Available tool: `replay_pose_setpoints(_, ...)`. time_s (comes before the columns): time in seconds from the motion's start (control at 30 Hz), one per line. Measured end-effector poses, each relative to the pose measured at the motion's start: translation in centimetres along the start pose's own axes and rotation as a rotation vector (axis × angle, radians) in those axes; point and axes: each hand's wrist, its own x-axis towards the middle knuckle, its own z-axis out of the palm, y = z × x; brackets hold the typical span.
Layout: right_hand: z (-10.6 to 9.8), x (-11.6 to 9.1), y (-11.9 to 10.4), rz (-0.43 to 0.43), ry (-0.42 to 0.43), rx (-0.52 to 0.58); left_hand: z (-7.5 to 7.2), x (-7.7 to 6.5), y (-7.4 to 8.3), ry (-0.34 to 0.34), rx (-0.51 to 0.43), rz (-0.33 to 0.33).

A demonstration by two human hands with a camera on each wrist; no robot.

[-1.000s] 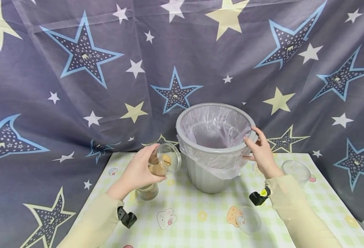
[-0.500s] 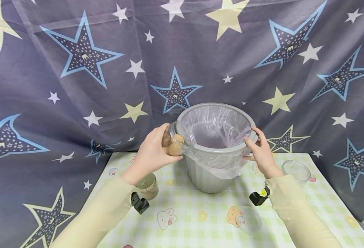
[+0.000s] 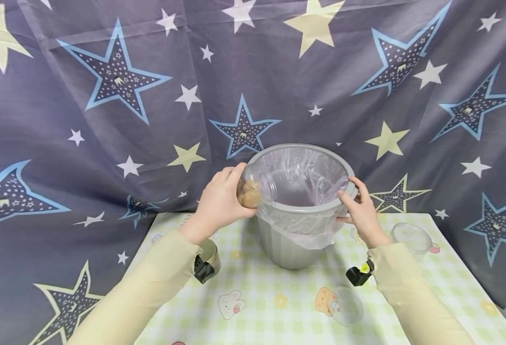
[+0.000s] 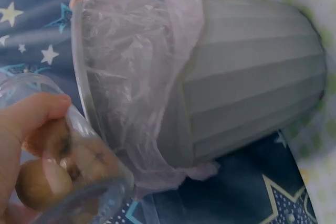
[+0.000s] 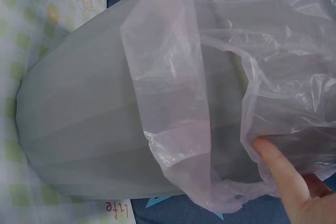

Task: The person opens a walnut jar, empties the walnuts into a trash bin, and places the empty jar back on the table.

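My left hand [image 3: 218,203] grips a clear jar [image 4: 84,124], tipped on its side with its mouth over the left rim of a grey trash can [image 3: 281,247]. Several round brown, nut-like pieces [image 4: 44,184] sit inside the jar, near its base. A translucent pinkish trash bag [image 3: 298,227] lines the can and folds down over its outside. On the opposite side, my right hand [image 3: 365,215] holds the can's rim through the bag, thumb near the front and fingers along the edge. The can stands upright, and its bottom is hidden from the head view.
A second jar [image 3: 212,254] stands at the left, partly behind my left sleeve. One clear round lid [image 3: 350,306] lies on the checked tablecloth [image 3: 279,326] at the front; a clear round container [image 3: 411,237] is at the right. A starry curtain [image 3: 149,48] hangs close behind the can.
My left hand has moved right and up with the jar, from beside the can to its rim, tilting the jar's mouth over the opening. The right hand has stayed on the rim.
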Motion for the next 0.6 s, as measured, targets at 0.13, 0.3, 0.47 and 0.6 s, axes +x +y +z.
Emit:
replay_pose_setpoints(0.13, 0.0, 0.0, -0.2, 0.004, -0.008, 0.015, 0.1, 0.0, 0.1, 0.041, 0.051, 0.067)
replay_pose_setpoints(0.3, -0.3, -0.1, -0.2, -0.003, -0.012, 0.007, 0.1, 0.1, 0.3, 0.072, 0.081, 0.126)
replay_pose_setpoints(0.47, -0.3, 0.0, -0.2, -0.013, -0.027, 0.008, 0.0, 0.9, -0.2, 0.130, 0.151, 0.235)
replay_pose_setpoints(0.6, -0.2, 0.0, 0.1, -0.006, -0.036, 0.000, 0.2, 1.5, -1.0, 0.175, 0.233, 0.294)
